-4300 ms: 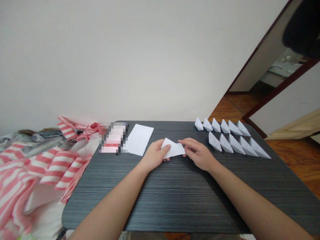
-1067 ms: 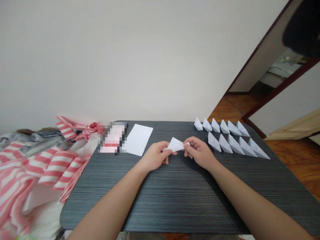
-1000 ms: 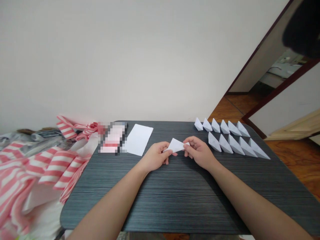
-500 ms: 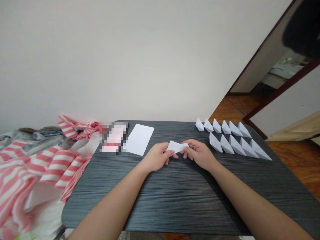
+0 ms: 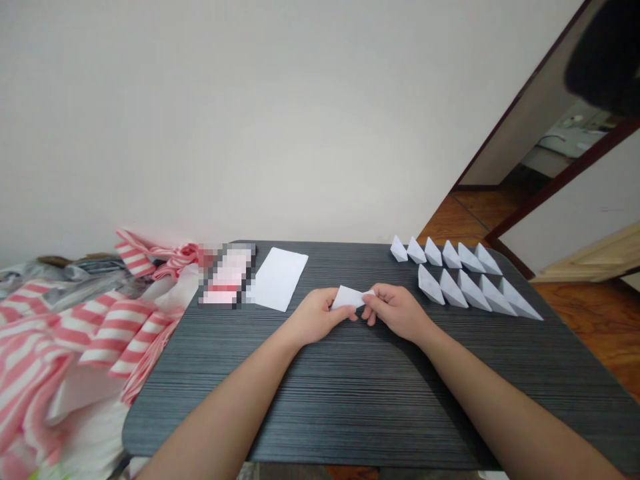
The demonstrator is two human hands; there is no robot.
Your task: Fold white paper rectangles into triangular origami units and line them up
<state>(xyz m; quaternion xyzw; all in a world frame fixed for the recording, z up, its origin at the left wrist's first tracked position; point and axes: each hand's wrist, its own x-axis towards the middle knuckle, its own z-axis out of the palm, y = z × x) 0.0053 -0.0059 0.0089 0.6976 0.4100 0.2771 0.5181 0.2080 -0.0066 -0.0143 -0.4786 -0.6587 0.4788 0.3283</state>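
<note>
- A person sits or stands at a dark table (image 5: 360,407) with thin lines all over its top.
- The left hand (image 5: 320,316) holds one end of a small folded paper (image 5: 349,297). Its thumb lies flat along the near edge, and its fingers are closed around that end.
- The right hand (image 5: 395,311) pinches the other end of the folded paper. Its thumb and pointing finger are pressed together on the tip, and the other fingers curl in below.
- The folded paper is white and sits between the two hands, over the middle of the table. The hands are close together, and the fingertips almost meet.
- Past the left hand, a white sheet (image 5: 281,279) lies flat on the table.
- Just beside the sheet, on its left, is a pink and dark thing (image 5: 229,275). It is covered by blurry squares, so it is hard to say what it is.
- On the right side of the table are pointy white paper shapes in two rows. The back row (image 5: 452,255) has six, and the front row (image 5: 470,291) has five.
- Left of the table is a messy heap of pink and white striped cloth (image 5: 117,328).
- A plain pale wall (image 5: 260,120) is behind the table.
- On the far right, a brown wood floor (image 5: 585,320) shows.
</note>
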